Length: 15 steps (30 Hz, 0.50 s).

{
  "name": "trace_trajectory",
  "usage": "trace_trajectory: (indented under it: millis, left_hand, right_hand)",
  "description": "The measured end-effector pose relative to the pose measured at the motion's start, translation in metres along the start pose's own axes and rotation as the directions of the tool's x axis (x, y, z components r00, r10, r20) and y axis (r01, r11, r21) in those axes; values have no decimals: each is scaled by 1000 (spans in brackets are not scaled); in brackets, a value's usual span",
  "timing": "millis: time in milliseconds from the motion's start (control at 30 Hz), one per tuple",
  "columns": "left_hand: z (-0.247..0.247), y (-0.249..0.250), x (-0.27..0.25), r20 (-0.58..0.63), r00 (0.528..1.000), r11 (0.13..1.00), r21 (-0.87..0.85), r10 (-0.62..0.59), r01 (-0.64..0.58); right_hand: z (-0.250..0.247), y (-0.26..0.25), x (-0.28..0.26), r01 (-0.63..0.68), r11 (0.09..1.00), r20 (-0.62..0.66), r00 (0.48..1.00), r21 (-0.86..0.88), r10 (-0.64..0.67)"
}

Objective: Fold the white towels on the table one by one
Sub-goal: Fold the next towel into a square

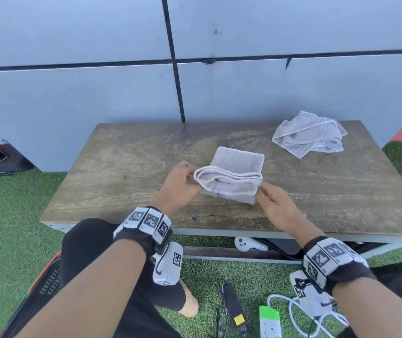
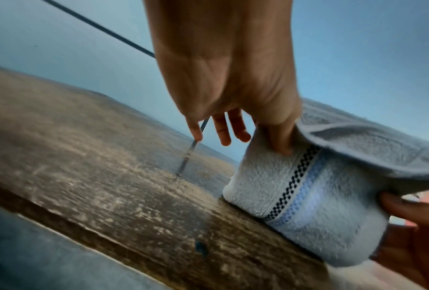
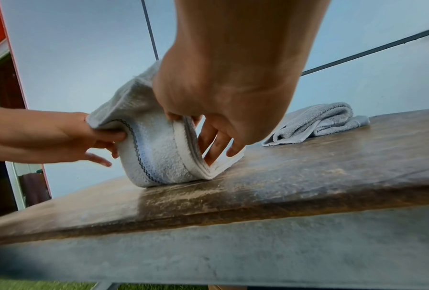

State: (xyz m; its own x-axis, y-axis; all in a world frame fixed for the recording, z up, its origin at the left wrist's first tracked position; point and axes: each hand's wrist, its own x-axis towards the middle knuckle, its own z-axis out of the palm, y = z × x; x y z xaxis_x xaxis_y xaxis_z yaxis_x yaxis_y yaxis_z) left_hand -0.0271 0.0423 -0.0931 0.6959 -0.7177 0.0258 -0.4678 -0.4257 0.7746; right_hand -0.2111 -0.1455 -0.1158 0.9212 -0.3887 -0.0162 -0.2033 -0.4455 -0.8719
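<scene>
A white controller lies under the table; cables and a power strip rest on green turf.

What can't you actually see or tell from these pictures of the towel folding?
- Head view: the fingertips of the left hand and right hand are tucked behind the towel they hold.
- Head view: how many layers the crumpled towel has; its own folds hide them.
- Left wrist view: the towel's right part is cut off by the picture's edge, and the table is blurred.
- Right wrist view: the table's near edge is blurred.
</scene>
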Motion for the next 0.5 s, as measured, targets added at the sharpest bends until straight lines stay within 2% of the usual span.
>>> trace_trajectory:
  millis: [67, 133, 333, 400, 500]
  left_hand:
    - [0, 3, -1, 77, 996, 977, -207, -40, 56]
    - [1, 3, -2, 148, 986, 943, -311, -78, 121]
    - [23, -22, 4, 173, 957, 957, -136, -232, 256]
    - [30, -24, 9, 129, 964, 965, -86, -234, 246]
    - [37, -15, 22, 38, 979, 979, -26, -202, 203]
  right_hand:
    - [0, 0, 2, -46, 999, -3, 999, 26, 46]
    - [0, 2, 5, -75, 997, -2, 997, 32, 76]
    - [10, 10, 15, -221, 973, 72, 972, -69, 226]
    - [10, 8, 19, -237, 968, 47, 969, -84, 241]
    - [10, 6, 25, -289, 957, -5, 957, -14, 289]
